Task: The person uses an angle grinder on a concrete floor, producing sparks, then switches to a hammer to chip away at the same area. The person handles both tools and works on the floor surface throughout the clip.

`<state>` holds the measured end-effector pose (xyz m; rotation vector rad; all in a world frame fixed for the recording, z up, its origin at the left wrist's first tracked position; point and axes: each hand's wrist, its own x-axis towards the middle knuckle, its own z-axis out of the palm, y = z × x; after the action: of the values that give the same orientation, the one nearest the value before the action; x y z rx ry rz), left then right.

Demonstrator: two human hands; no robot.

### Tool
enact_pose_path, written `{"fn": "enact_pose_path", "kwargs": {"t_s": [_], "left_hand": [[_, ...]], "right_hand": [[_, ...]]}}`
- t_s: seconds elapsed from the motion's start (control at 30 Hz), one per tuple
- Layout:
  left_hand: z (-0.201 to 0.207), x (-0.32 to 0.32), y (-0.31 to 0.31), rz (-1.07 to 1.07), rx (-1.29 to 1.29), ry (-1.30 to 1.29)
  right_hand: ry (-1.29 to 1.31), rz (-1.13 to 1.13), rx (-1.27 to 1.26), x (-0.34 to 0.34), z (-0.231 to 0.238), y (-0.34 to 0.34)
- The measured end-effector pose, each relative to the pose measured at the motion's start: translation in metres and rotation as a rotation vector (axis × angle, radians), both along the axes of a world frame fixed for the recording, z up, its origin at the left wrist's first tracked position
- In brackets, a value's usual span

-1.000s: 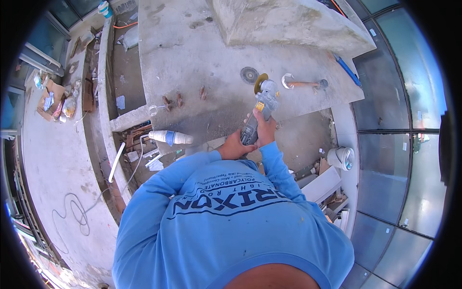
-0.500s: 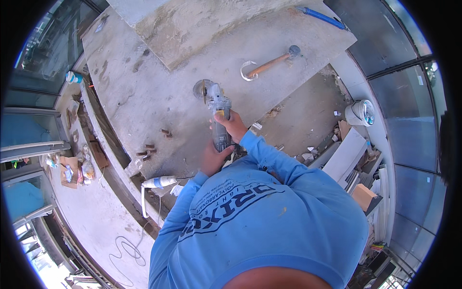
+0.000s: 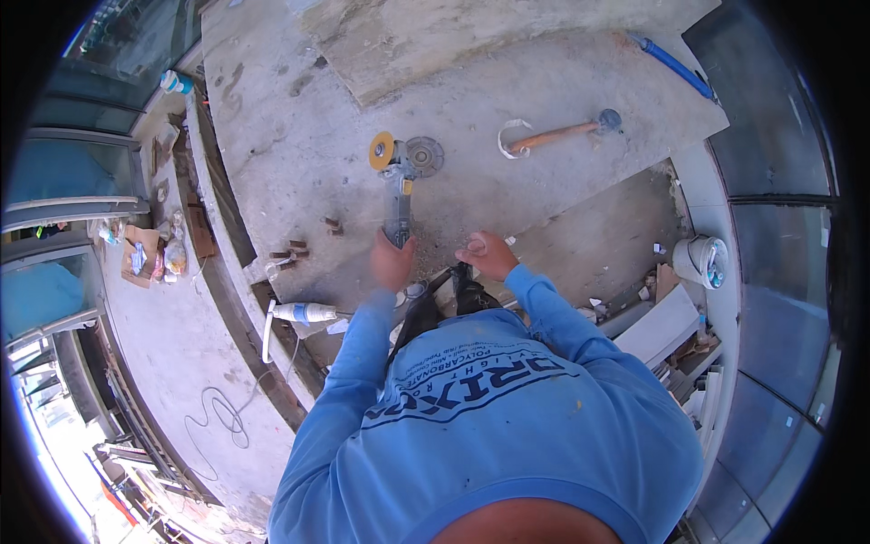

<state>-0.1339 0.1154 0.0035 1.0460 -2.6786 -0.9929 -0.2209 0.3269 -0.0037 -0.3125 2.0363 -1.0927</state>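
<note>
My left hand is wrapped round the rear of a grey angle grinder, which points away from me over a dusty concrete slab. The grinder's yellow disc shows its flat face. Just right of it, a separate grey disc lies on the slab. My right hand is off the tool, a little to its right, with the fingers curled in. Whether anything is inside them is hidden. Farther right lies a wooden-handled hammer, beside a white ring-shaped strip.
A blue tube-like tool lies at the far right. Short brown pieces sit left of the grinder. A white-and-blue cord connector rests near my left arm. A white bucket and rubble stand by the right-hand glass panels.
My right hand has let go of the grinder and moved right. The grinder has turned so its yellow disc shows flat instead of edge-on. The whole view has shifted.
</note>
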Motion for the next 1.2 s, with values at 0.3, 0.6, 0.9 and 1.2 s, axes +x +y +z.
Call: {"fn": "enact_pose_path", "kwargs": {"t_s": [0.3, 0.6, 0.9, 1.2], "left_hand": [[-0.016, -0.04, -0.031, 0.182, -0.196, -0.121], [-0.039, -0.04, -0.022, 0.118, -0.325, -0.205], [-0.067, -0.04, -0.035, 0.143, -0.455, -0.314], [-0.043, -0.076, 0.149, -0.226, -0.608, -0.098]], "right_hand": [[0.207, 0.074, 0.405, 0.062, -0.004, 0.082], [0.239, -0.02, 0.411, 0.104, 0.011, 0.103], [0.214, -0.23, 0.401, 0.089, 0.0, 0.167], [0.205, -0.393, 0.403, 0.049, -0.008, 0.335]]}}
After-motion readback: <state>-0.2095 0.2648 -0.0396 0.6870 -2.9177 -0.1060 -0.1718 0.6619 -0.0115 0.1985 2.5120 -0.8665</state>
